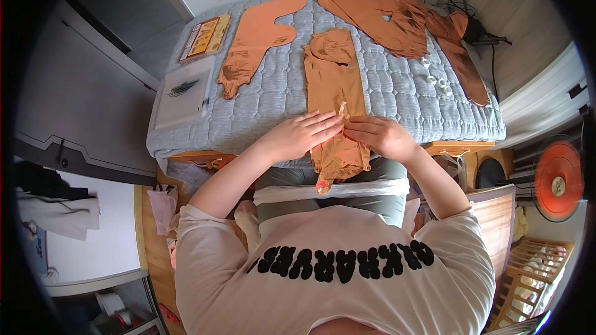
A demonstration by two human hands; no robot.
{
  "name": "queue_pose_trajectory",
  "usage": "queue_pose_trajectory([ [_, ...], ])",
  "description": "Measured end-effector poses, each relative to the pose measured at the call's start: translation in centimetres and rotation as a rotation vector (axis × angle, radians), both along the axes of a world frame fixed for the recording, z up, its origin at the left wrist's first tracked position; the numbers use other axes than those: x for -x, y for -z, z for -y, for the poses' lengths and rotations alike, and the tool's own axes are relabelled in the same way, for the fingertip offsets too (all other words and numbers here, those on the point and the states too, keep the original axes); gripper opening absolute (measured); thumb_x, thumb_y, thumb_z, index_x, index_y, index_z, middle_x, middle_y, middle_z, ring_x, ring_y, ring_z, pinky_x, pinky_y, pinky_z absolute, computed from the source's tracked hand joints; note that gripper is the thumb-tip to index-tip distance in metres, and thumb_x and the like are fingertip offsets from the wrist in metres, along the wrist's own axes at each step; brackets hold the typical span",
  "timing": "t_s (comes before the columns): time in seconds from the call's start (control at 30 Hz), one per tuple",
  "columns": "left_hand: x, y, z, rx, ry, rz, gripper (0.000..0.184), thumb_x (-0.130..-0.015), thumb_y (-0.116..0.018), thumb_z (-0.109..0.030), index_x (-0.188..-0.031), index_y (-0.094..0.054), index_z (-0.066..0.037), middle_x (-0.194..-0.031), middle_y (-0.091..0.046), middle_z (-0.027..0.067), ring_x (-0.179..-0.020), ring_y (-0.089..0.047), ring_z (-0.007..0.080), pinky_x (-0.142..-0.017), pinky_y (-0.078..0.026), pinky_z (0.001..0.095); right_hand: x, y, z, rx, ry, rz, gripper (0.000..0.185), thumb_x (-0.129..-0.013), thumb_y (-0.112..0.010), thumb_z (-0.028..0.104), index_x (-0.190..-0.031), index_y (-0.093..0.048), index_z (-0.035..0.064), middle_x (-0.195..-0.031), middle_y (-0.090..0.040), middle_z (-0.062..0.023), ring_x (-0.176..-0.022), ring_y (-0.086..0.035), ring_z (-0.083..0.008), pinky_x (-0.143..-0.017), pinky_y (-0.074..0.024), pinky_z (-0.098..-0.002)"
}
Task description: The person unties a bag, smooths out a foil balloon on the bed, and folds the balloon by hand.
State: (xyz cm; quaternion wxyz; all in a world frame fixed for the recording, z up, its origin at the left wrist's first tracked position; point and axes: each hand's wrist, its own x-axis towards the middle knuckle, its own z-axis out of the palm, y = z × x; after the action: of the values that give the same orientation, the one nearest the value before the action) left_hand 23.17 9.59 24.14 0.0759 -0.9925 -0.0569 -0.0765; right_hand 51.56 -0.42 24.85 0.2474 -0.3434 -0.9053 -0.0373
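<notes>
A flat, uninflated copper-coloured foil balloon point(335, 87) lies lengthwise on the bed, its near end hanging over the edge onto my lap. My left hand point(308, 133) rests on it from the left, fingers stretched out flat. From the right, my right hand point(383, 138) lies on the same balloon with its fingers extended. The fingertips of both hands nearly meet at a small shiny, clear-looking piece point(343, 109) on the foil; I cannot make out what it is. A red patch point(321, 185) shows on the balloon's tail.
On the quilted bed point(279, 80) lie another flat foil balloon point(261, 31) on the left and more copper foil point(391, 22) at the back right. Several small white rolls point(431, 79), a colourful box point(205, 37) and a translucent case point(183, 96) lie there too. A fan point(558, 178) stands right.
</notes>
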Motion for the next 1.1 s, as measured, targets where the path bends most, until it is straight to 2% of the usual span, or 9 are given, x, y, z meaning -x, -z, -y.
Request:
queue_pose_trajectory([
  [0.07,-0.2,0.1,0.2,0.141,0.008,0.093,0.055,-0.096,-0.053,-0.012,-0.151,-0.049,-0.008,-0.159,-0.047,0.0090,-0.148,-0.043,0.0227,-0.122,-0.037,0.0418,0.0,-0.1,0.0,0.020,-0.001,-0.014,0.048,-0.077,-0.067,0.004,-0.125,-0.070,0.0067,-0.129,-0.070,-0.0071,-0.121,-0.066,-0.0274,-0.098,-0.0578,-0.0384],
  [0.23,-0.3,0.4,0.0,0.143,0.022,0.072,0.053,-0.097,-0.053,-0.014,-0.150,-0.050,-0.008,-0.158,-0.048,0.0086,-0.147,-0.044,0.0228,-0.121,-0.038,0.0416,0.4,0.0,0.5,0.041,0.008,-0.106,0.050,-0.074,-0.072,0.004,-0.124,-0.070,0.0064,-0.126,-0.070,-0.0083,-0.120,-0.066,-0.0289,-0.097,-0.0576,-0.0391],
  [0.43,-0.3,0.0,0.1,0.180,0.031,0.088,0.054,-0.096,-0.055,-0.014,-0.150,-0.050,-0.009,-0.158,-0.048,0.0085,-0.147,-0.044,0.0226,-0.121,-0.038,0.0418,0.0,1.2,1.7,0.017,0.278,-0.206,0.045,-0.075,-0.079,0.009,-0.119,-0.071,0.0070,-0.120,-0.071,-0.0079,-0.118,-0.065,-0.0286,-0.098,-0.0554,-0.0409],
  [0.6,-0.4,-0.2,-0.1,0.164,0.045,0.061,0.055,-0.097,-0.055,-0.014,-0.151,-0.050,-0.010,-0.159,-0.047,0.0084,-0.147,-0.044,0.0222,-0.121,-0.038,0.0419,-0.2,0.9,1.8,0.038,0.239,-0.199,0.032,-0.079,-0.077,0.009,-0.111,-0.076,0.0080,-0.119,-0.072,-0.0089,-0.118,-0.066,-0.0281,-0.106,-0.0518,-0.0440],
  [0.73,-0.3,-0.1,-0.1,0.174,0.045,0.064,0.056,-0.096,-0.056,-0.014,-0.151,-0.049,-0.010,-0.159,-0.046,0.0084,-0.148,-0.043,0.0221,-0.121,-0.038,0.0421,-0.3,0.7,1.7,0.036,0.219,-0.170,0.035,-0.080,-0.076,0.009,-0.115,-0.075,0.0083,-0.120,-0.072,-0.0089,-0.118,-0.066,-0.0277,-0.107,-0.0515,-0.0436],
  [0.83,-0.3,-0.1,-0.1,0.173,0.046,0.057,0.057,-0.094,-0.055,-0.011,-0.150,-0.050,-0.009,-0.158,-0.047,0.0090,-0.147,-0.044,0.0228,-0.122,-0.037,0.0422,0.2,0.3,1.8,-0.003,0.252,-0.128,0.037,-0.080,-0.077,0.011,-0.117,-0.074,0.0081,-0.122,-0.071,-0.0084,-0.118,-0.066,-0.0278,-0.103,-0.0536,-0.0424],
  [0.9,-0.3,0.0,-0.2,0.184,0.048,0.058,0.057,-0.092,-0.055,-0.007,-0.149,-0.051,-0.008,-0.157,-0.048,0.0095,-0.147,-0.044,0.0233,-0.122,-0.038,0.0422,0.7,0.3,1.7,-0.095,0.143,-0.092,0.042,-0.079,-0.073,0.010,-0.121,-0.071,0.0086,-0.125,-0.069,-0.0058,-0.119,-0.065,-0.0268,-0.097,-0.0556,-0.0400],
  [1.0,-0.3,0.0,-0.3,0.166,0.040,0.015,0.056,-0.095,-0.056,-0.014,-0.151,-0.049,-0.009,-0.159,-0.047,0.0086,-0.148,-0.042,0.0225,-0.123,-0.036,0.0431,0.5,1.2,1.2,-0.080,0.015,-0.064,0.039,-0.080,-0.070,0.012,-0.119,-0.072,0.0087,-0.123,-0.070,-0.0052,-0.118,-0.066,-0.0263,-0.096,-0.0558,-0.0394],
  [1.1,-0.4,-0.3,-0.4,0.266,0.058,0.075,0.058,-0.090,-0.058,-0.006,-0.148,-0.052,-0.007,-0.157,-0.048,0.0106,-0.148,-0.043,0.0243,-0.122,-0.036,0.0425,0.4,1.1,1.1,-0.047,0.002,-0.074,0.038,-0.081,-0.068,0.010,-0.118,-0.072,0.0089,-0.119,-0.071,-0.0058,-0.116,-0.067,-0.0271,-0.095,-0.0562,-0.0381],
])
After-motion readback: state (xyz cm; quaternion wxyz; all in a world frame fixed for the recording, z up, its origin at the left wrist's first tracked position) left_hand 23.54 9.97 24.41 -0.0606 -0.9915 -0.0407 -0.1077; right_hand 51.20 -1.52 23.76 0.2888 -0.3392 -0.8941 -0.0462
